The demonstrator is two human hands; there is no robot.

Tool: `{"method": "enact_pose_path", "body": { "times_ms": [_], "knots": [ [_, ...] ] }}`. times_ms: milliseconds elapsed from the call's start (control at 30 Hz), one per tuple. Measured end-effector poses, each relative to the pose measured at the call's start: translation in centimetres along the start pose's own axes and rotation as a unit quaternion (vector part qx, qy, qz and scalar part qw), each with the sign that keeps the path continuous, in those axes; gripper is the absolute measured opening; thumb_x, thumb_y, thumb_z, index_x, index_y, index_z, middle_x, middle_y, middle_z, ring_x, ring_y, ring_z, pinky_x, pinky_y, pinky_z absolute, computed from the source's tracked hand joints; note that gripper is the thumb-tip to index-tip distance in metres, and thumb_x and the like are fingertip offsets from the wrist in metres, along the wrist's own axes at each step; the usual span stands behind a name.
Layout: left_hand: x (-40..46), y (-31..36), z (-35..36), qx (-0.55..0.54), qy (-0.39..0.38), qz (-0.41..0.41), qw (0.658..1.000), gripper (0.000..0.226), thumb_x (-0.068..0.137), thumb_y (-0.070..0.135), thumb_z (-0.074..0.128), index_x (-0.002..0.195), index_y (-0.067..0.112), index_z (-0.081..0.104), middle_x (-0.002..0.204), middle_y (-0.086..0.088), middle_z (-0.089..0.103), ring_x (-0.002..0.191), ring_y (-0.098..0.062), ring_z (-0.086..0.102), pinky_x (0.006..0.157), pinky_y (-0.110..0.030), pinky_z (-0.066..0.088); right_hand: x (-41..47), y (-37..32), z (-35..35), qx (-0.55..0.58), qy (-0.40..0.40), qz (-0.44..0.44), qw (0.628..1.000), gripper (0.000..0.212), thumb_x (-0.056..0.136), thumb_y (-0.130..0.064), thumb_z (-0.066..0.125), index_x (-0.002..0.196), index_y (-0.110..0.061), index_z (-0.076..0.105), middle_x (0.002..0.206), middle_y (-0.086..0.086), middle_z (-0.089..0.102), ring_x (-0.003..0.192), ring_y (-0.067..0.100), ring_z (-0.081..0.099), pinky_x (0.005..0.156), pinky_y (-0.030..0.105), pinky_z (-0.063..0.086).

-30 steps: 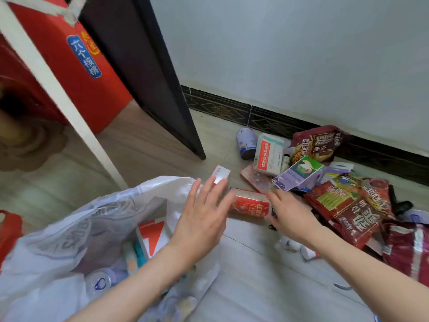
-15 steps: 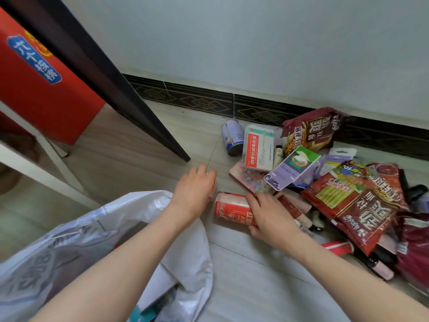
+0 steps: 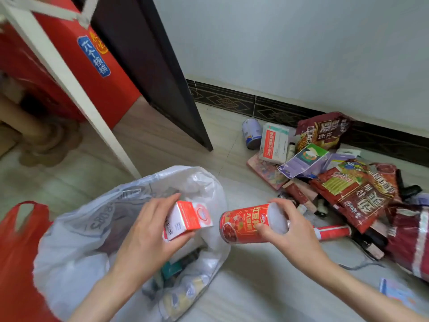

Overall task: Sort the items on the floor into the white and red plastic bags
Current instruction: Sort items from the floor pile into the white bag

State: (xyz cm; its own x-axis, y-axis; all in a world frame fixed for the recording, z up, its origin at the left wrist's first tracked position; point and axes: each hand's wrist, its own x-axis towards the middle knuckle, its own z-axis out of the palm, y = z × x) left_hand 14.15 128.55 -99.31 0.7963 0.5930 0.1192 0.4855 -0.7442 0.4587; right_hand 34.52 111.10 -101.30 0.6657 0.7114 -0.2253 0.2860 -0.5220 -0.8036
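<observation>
Holding red-and-white carton (image 3: 189, 218) above open mouth of white plastic bag (image 3: 92, 228): left hand (image 3: 148, 235), grip closed round carton. Right hand (image 3: 292, 233) grip closed round red can (image 3: 246, 223), held on its side just right of bag. Red plastic bag (image 3: 16, 252) at left edge, beside white one. Pile of snack packets (image 3: 352, 194), boxes and blue-white can (image 3: 250, 133) on floor (image 3: 243, 287) by wall.

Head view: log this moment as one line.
left hand: grips red-and-white carton over white plastic bag | right hand: grips red tin can | red plastic bag: left edge
</observation>
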Motion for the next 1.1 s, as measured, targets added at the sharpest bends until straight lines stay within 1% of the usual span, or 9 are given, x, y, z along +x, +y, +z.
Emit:
{"method": "enact_pose_path", "body": {
  "times_ms": [233,300,400,467,600,733,833,967,1100],
  "knots": [
    [-5.3,-5.0,-2.0,0.157,-0.001,-0.002,0.988,0.063,0.070,0.052,0.052,0.123,0.016,0.050,0.103,-0.003,0.060,0.097,-0.020,0.047,0.079,-0.034,0.031,0.3,-5.6,6.3,-0.042,-0.124,-0.065,0.989,0.063,0.066,-0.047,0.070,0.121,-0.033,0.043,0.116,-0.008,0.053,0.104,0.007,0.049,0.083,0.018,0.034],
    [-5.9,-6.6,-1.9,0.194,-0.004,-0.003,0.981,0.062,0.067,0.043,0.060,0.122,0.017,0.049,0.102,-0.006,0.062,0.097,-0.022,0.046,0.078,-0.036,0.029,1.1,-6.8,8.8,-0.045,-0.128,-0.080,0.988,0.064,0.071,-0.042,0.069,0.127,-0.031,0.039,0.123,-0.005,0.049,0.112,0.010,0.046,0.088,0.021,0.034],
    [-5.9,-8.5,-1.5,0.249,-0.004,-0.035,0.968,0.078,0.048,0.019,0.085,0.119,0.012,0.056,0.104,-0.010,0.062,0.099,-0.025,0.045,0.080,-0.039,0.027,3.0,-8.0,12.1,-0.050,-0.104,-0.093,0.989,0.068,0.076,-0.039,0.066,0.134,-0.028,0.033,0.137,0.001,0.040,0.124,0.017,0.036,0.101,0.028,0.032],
    [-5.6,-9.7,-1.4,0.282,0.007,-0.042,0.958,0.077,0.047,0.012,0.085,0.120,0.011,0.059,0.107,-0.011,0.062,0.102,-0.025,0.045,0.085,-0.041,0.026,4.6,-8.6,13.4,-0.079,-0.088,-0.105,0.987,0.070,0.079,-0.038,0.065,0.137,-0.026,0.028,0.141,0.003,0.034,0.128,0.020,0.029,0.103,0.032,0.029],
    [-4.2,-12.0,-1.4,0.311,0.049,-0.020,0.949,0.055,0.067,0.020,0.069,0.120,0.012,0.056,0.109,-0.011,0.062,0.103,-0.026,0.049,0.094,-0.046,0.024,7.4,-9.0,14.8,-0.185,-0.067,-0.147,0.969,0.066,0.082,-0.031,0.065,0.135,-0.022,0.027,0.138,0.008,0.036,0.125,0.025,0.030,0.100,0.038,0.035],
    [-2.8,-14.0,-1.0,0.295,0.030,-0.035,0.954,0.042,0.073,0.029,0.063,0.111,0.014,0.054,0.105,-0.005,0.064,0.098,-0.027,0.056,0.096,-0.048,0.022,9.1,-7.9,15.5,-0.291,-0.098,-0.174,0.936,0.054,0.082,-0.031,0.063,0.127,-0.020,0.035,0.133,0.013,0.041,0.118,0.029,0.035,0.093,0.038,0.039],
    [-2.1,-14.8,-0.3,0.253,0.017,-0.055,0.966,0.047,0.066,0.036,0.078,0.102,0.017,0.056,0.100,-0.002,0.065,0.093,-0.027,0.059,0.094,-0.047,0.021,9.2,-7.2,15.9,-0.319,-0.118,-0.178,0.924,0.053,0.084,-0.034,0.061,0.128,-0.018,0.037,0.132,0.015,0.041,0.117,0.031,0.036,0.093,0.038,0.039],
    [-1.8,-14.7,0.6,0.219,-0.003,-0.075,0.973,0.054,0.061,0.051,0.075,0.103,0.024,0.053,0.099,0.002,0.066,0.088,-0.024,0.060,0.088,-0.043,0.021,9.3,-6.8,15.8,-0.328,-0.107,-0.193,0.918,0.054,0.085,-0.039,0.060,0.129,-0.018,0.038,0.132,0.015,0.042,0.116,0.032,0.040,0.090,0.039,0.041],
    [-1.0,-15.4,0.7,0.217,-0.004,-0.104,0.971,0.052,0.062,0.043,0.077,0.104,0.022,0.055,0.097,-0.003,0.066,0.089,-0.028,0.059,0.087,-0.045,0.023,9.1,-6.8,15.4,-0.331,-0.109,-0.191,0.918,0.057,0.086,-0.040,0.057,0.133,-0.018,0.034,0.138,0.015,0.037,0.120,0.033,0.040,0.089,0.042,0.045]
  ]
}}
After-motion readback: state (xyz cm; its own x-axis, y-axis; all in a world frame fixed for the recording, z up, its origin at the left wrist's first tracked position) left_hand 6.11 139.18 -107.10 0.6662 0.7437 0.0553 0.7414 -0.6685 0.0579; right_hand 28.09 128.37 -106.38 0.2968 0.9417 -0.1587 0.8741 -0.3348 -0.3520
